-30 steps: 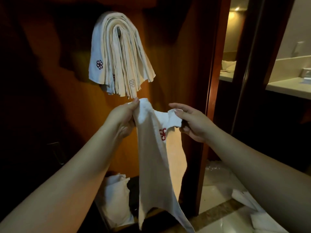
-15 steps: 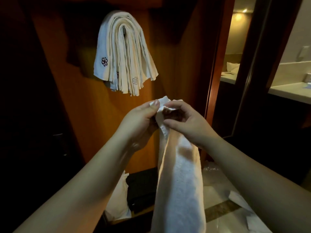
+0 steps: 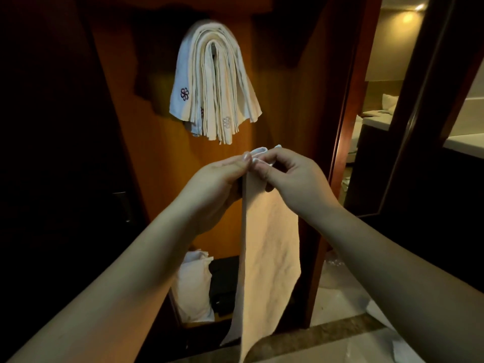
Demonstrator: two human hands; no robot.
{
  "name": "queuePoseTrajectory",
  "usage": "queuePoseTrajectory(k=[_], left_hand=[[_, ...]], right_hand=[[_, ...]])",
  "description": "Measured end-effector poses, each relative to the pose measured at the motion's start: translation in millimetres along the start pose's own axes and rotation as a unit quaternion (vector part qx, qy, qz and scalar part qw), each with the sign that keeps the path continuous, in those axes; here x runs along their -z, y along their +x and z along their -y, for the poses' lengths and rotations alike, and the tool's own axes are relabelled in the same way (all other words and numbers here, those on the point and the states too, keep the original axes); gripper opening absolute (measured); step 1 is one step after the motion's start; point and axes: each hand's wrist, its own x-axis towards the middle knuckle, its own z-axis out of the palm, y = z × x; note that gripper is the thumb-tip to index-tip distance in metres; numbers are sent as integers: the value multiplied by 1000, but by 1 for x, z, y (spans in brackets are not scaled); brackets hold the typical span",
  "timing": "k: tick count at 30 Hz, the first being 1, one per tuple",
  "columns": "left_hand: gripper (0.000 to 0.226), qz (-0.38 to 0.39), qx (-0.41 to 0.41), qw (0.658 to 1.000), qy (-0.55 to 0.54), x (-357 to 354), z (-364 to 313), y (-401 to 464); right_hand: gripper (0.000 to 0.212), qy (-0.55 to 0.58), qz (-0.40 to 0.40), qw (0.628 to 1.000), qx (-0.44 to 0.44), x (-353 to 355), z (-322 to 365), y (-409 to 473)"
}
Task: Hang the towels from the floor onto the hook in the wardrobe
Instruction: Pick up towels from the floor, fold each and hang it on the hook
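Note:
A white towel (image 3: 267,252) hangs folded lengthwise in front of me, its top corners pinched together. My left hand (image 3: 217,179) pinches the top edge from the left and my right hand (image 3: 290,176) pinches it from the right, fingertips almost touching. Above them, several white towels (image 3: 217,82) with flower emblems drape over a hook (image 3: 213,48) on the wardrobe's wooden back panel; the hook itself is mostly hidden. The held towel's top sits just below the hanging bundle.
A crumpled white towel (image 3: 193,286) lies at the wardrobe bottom beside a dark box (image 3: 225,284). More white cloth (image 3: 398,341) lies on the tiled floor at the lower right. The wardrobe's wooden side frame (image 3: 345,100) stands right of the hook, a mirror beyond it.
My hands came together, bringing the towel's two top corners into one fold. The towel now hangs narrow and long, and the red emblem is out of sight.

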Motion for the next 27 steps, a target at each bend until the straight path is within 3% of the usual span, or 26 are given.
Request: queuePoseTrajectory(k=[4,6,8,10,14,18,25,27], left_hand=[[62,39,6,999,-7,-7,-8,-21],[81,13,1,1000,22,-6,-13,-26],[47,3,-42,998,45,0,-13,-38],[32,-5,-60,998,34,8,-13,-47],[26,-21,-60,998,4,32,-18,-58],[24,-53,-53,997,8,62,-16,-66],[24,-40,-28,991,122,118,-20,-75],[24,-42,-27,990,131,133,-20,-78]], right_hand=[[11,-39,18,999,6,-2,11,-5],[7,-52,19,998,13,-4,17,-7],[2,-50,19,998,20,-5,24,-8],[2,-59,31,997,27,-6,32,-10],[15,-98,113,989,17,-13,46,-7],[18,-210,154,965,-10,-31,52,9],[14,-264,208,938,-86,-65,19,10],[21,-303,234,920,-84,-68,9,14]])
